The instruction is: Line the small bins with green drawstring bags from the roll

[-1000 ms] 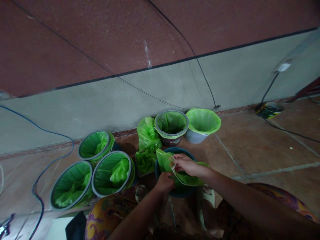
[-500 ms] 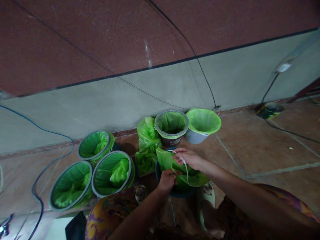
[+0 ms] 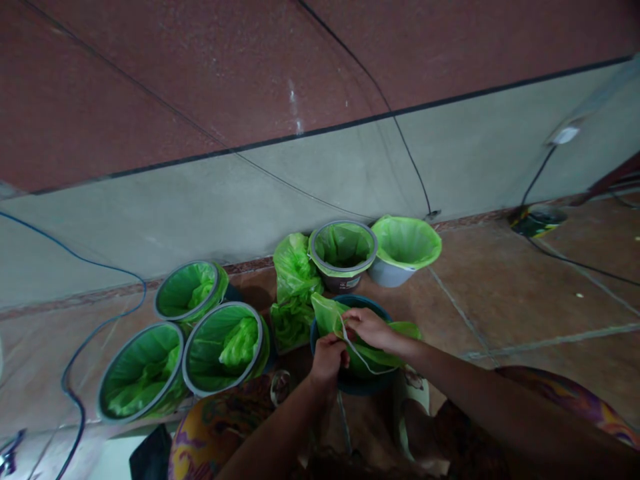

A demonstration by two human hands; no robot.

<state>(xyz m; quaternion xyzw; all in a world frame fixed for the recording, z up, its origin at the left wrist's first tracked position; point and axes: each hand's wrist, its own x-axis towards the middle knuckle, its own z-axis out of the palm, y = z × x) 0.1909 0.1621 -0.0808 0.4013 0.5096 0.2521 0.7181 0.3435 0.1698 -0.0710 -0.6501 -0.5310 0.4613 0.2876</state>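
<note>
A dark blue bin [image 3: 380, 384] stands on the floor just in front of me, with a green plastic bag [image 3: 327, 315] draped over its rim. My left hand [image 3: 327, 358] is closed on the near edge of the bag at the bin's rim. My right hand [image 3: 367, 328] pinches the bag's top together with a thin pale band [image 3: 356, 350] that loops down from its fingers across the bag.
Several bins lined with green bags stand along the wall: three at the left [image 3: 223, 347], one grey-rimmed [image 3: 343, 249] and one pale [image 3: 405, 251] behind. A loose heap of green bags [image 3: 295, 287] lies between them. Cables run over the wall and floor [image 3: 75, 360].
My right hand lifted toward the far rim with the band, then came back down and nearer. My left hand shifted slightly up along the bag's near edge.
</note>
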